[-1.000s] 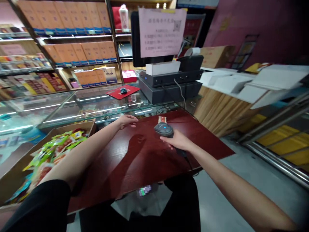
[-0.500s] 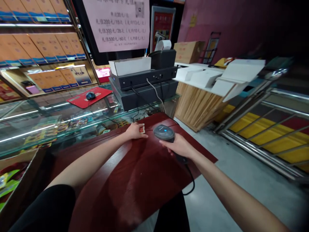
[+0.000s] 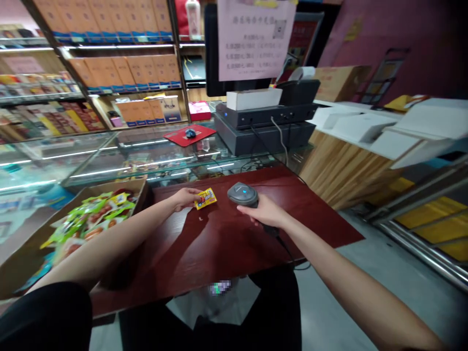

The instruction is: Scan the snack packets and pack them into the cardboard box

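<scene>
My left hand [image 3: 185, 199] pinches a small yellow snack packet [image 3: 205, 199] by its left edge, just above the dark red tabletop [image 3: 219, 239]. The packet's printed side faces up. In my right hand [image 3: 266, 210] is a grey barcode scanner [image 3: 243, 194], its fingers wrapped round the handle. A blue light glows on top of the scanner head, which points left toward the packet with a short gap between them. The scanner's black cable hangs down past the table's front edge.
An open cardboard box [image 3: 141, 187] of green snack packets stands at the left. Behind the table are a glass display counter [image 3: 175, 163], a red mouse pad [image 3: 199, 131], a cash drawer [image 3: 234, 139] and a monitor [image 3: 212, 53] with a pink sign. A metal railing [image 3: 409, 239] runs at the right.
My view has swung left, bringing the box of green packets into sight. The thing in my left hand showed a white and red side before; a yellow printed side shows now.
</scene>
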`<action>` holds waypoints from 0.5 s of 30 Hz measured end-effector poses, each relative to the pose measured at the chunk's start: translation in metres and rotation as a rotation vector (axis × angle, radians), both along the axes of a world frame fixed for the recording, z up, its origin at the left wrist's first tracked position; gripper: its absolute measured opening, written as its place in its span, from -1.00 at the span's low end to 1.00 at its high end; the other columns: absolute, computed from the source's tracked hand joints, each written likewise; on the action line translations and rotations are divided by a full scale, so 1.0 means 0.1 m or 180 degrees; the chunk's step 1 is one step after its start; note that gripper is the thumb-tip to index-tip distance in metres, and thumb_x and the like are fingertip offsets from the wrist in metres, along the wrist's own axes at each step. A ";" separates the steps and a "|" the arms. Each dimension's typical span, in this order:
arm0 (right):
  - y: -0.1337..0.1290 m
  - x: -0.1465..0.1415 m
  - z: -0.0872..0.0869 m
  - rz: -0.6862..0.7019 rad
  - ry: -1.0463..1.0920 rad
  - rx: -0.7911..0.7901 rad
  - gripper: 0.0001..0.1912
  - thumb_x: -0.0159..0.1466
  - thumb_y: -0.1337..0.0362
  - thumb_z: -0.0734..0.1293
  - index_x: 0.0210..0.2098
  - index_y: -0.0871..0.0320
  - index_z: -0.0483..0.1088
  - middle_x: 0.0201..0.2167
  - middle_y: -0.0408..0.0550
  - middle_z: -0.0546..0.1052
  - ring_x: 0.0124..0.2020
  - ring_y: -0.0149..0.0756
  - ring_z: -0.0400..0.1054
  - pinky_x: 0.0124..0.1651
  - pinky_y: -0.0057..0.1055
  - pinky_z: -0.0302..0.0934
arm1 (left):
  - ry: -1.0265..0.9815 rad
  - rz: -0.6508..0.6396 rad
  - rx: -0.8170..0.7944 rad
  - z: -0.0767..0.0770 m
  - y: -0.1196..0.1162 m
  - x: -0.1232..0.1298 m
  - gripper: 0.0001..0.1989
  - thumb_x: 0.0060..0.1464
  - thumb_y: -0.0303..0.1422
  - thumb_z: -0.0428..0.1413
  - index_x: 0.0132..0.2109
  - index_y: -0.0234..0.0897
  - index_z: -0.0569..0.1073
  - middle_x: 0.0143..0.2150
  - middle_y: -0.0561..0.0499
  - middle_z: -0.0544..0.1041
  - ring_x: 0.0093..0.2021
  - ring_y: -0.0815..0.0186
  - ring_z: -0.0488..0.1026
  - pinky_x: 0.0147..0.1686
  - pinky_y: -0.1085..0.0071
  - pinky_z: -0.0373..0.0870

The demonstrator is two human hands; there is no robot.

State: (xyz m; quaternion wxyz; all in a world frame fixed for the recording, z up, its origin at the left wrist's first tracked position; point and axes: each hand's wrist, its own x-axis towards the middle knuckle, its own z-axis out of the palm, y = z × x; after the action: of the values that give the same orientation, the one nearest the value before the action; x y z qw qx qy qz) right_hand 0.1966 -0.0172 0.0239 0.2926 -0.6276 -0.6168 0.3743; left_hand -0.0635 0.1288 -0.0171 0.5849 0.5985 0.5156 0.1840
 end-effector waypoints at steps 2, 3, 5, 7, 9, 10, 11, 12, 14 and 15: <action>0.02 -0.30 0.02 0.0179 0.0043 0.0033 -0.67 0.16 0.03 0.38 -0.31 0.18 0.35 -0.67 -0.16 0.45 -0.69 -0.37 0.36 -0.64 -0.53 0.22 | -0.0472 0.0317 -0.0465 0.09 -0.12 -0.35 -0.59 -0.26 -0.40 0.38 -0.16 -0.31 0.54 -0.22 -0.08 0.61 -0.25 0.28 0.55 -0.24 0.41 0.47; 0.02 -0.44 0.02 0.0282 0.0065 0.0064 -0.66 0.16 0.03 0.38 -0.30 0.18 0.34 -0.67 -0.16 0.45 -0.69 -0.37 0.37 -0.65 -0.53 0.22 | -0.0607 0.0398 -0.0520 0.14 -0.19 -0.50 -0.57 -0.30 -0.41 0.39 -0.18 -0.31 0.55 -0.23 -0.07 0.61 -0.26 0.30 0.55 -0.26 0.44 0.47; 0.03 -0.70 0.05 0.0504 0.0125 0.0129 -0.65 0.15 0.03 0.38 -0.28 0.18 0.34 -0.67 -0.15 0.45 -0.69 -0.36 0.37 -0.65 -0.52 0.22 | -0.0709 0.0515 -0.0446 0.26 -0.32 -0.79 -0.58 -0.34 -0.43 0.41 -0.21 -0.31 0.56 -0.26 -0.05 0.62 -0.29 0.33 0.55 -0.31 0.48 0.46; 0.03 -0.94 0.09 0.0706 0.0176 0.0157 -0.63 0.15 0.03 0.39 -0.24 0.19 0.35 -0.67 -0.16 0.45 -0.69 -0.36 0.36 -0.65 -0.51 0.23 | -0.0646 0.0653 -0.0288 0.36 -0.45 -1.03 -0.59 -0.38 -0.42 0.42 -0.26 -0.33 0.55 -0.32 -0.02 0.61 -0.35 0.36 0.53 -0.36 0.51 0.44; 0.03 -1.16 0.14 0.0871 0.0206 0.0164 -0.62 0.15 0.02 0.40 -0.22 0.19 0.36 -0.69 -0.17 0.44 -0.70 -0.36 0.35 -0.64 -0.50 0.23 | -0.0499 0.0794 -0.0113 0.44 -0.56 -1.25 -0.59 -0.40 -0.40 0.43 -0.30 -0.33 0.53 -0.38 0.01 0.59 -0.40 0.39 0.51 -0.42 0.53 0.40; 0.02 -1.25 0.17 0.0959 0.0214 0.0171 -0.61 0.15 0.02 0.40 -0.20 0.19 0.37 -0.69 -0.18 0.44 -0.71 -0.36 0.34 -0.65 -0.49 0.23 | -0.0429 0.0828 -0.0024 0.47 -0.61 -1.34 -0.59 -0.39 -0.38 0.43 -0.30 -0.33 0.52 -0.39 0.02 0.58 -0.41 0.40 0.50 -0.44 0.55 0.38; 0.02 -1.33 0.20 0.1048 0.0219 0.0190 -0.61 0.15 0.02 0.40 -0.19 0.19 0.37 -0.70 -0.18 0.43 -0.72 -0.36 0.33 -0.65 -0.49 0.23 | -0.0372 0.0844 0.0052 0.49 -0.65 -1.42 -0.60 -0.39 -0.37 0.42 -0.30 -0.32 0.52 -0.39 0.03 0.57 -0.42 0.41 0.49 -0.47 0.56 0.36; 0.02 -1.40 0.22 0.1132 0.0222 0.0218 -0.61 0.15 0.03 0.40 -0.19 0.19 0.38 -0.69 -0.18 0.44 -0.72 -0.37 0.33 -0.65 -0.49 0.23 | -0.0335 0.0848 0.0110 0.51 -0.70 -1.50 -0.60 -0.38 -0.36 0.42 -0.30 -0.31 0.52 -0.39 0.03 0.57 -0.42 0.41 0.49 -0.48 0.57 0.34; 0.02 -1.52 0.24 0.1278 0.0203 0.0283 -0.62 0.16 0.03 0.40 -0.18 0.19 0.39 -0.67 -0.18 0.45 -0.71 -0.37 0.33 -0.66 -0.48 0.23 | -0.0335 0.0881 0.0174 0.55 -0.77 -1.60 -0.61 -0.37 -0.36 0.41 -0.30 -0.30 0.51 -0.37 0.03 0.58 -0.41 0.40 0.50 -0.48 0.57 0.35; 0.02 -1.56 0.24 0.1326 0.0185 0.0311 -0.62 0.16 0.03 0.39 -0.18 0.18 0.39 -0.66 -0.17 0.45 -0.71 -0.37 0.33 -0.66 -0.48 0.23 | -0.0352 0.0890 0.0173 0.57 -0.81 -1.64 -0.61 -0.38 -0.36 0.41 -0.31 -0.30 0.50 -0.37 0.02 0.58 -0.40 0.39 0.50 -0.47 0.56 0.36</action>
State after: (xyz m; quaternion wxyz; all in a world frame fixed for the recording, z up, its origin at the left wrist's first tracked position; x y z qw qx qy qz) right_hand 0.0408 -0.0154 0.0483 0.2566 -0.4607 -0.7418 0.4142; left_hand -0.2277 0.0481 0.0399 0.5647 0.5253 0.5558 0.3102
